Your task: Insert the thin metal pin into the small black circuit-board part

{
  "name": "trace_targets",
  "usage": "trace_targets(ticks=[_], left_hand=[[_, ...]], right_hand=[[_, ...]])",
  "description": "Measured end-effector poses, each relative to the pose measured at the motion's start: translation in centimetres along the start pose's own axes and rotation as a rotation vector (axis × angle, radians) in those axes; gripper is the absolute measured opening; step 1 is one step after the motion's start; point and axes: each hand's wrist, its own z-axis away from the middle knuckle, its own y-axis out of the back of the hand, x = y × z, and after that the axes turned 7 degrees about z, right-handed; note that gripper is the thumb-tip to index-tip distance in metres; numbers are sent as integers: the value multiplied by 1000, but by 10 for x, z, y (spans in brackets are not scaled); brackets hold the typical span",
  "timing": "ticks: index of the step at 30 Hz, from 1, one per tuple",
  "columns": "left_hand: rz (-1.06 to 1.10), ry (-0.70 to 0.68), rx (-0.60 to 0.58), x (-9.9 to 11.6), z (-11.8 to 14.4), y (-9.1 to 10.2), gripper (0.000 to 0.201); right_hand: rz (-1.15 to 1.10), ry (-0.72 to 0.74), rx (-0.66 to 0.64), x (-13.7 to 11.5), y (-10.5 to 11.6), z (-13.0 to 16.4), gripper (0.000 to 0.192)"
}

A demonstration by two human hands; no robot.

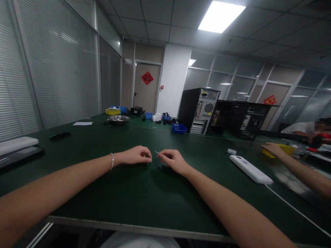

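Right hand [172,160], fingertips pinched on a thin pale rod [157,152], above the middle of the green desk [144,199], well back from its near edge. Left hand [136,155] just beside the rod, fingers curled narrow; whether they grip anything cannot be told.

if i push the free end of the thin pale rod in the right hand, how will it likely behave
The thin pale rod looks straight where it juts from the right hand, so it is probably fairly stiff. Being so slim, it is likely light, and might pivot in that small pinch.
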Motion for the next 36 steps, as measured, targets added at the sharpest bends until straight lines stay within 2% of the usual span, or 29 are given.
trace_targets(ticks=[5,9,11,15,20,24,30,33,36], left_hand=[[-187,-105,48,1,1,0,35],[-266,-130,62,-3,0,5,38],[-262,-101,30,-5,1,11,44],[-267,-54,-110,-9,4,22,65],[-274,-73,-132,-10,5,23,57],[-228,-76,-112,-9,5,21,53],[-107,-45,-104,-10,3,24,49],[61,-50,-102,-10,2,21,48],[304,-54,-85,-8,0,13,52]], right_hand=[[9,11,-2,-1,0,-1,31],[44,31,20,3,-1,-1,32],[97,34,30,3,-3,0,32],[322,11,55,-6,-8,1,28],[549,-72,-16,-23,-19,0,42],[591,-57,-35,-25,-26,-2,35],[498,4,-8,-16,-29,-2,22],[422,19,53,-11,-26,-1,21],[348,36,188,-8,-20,-2,20]])
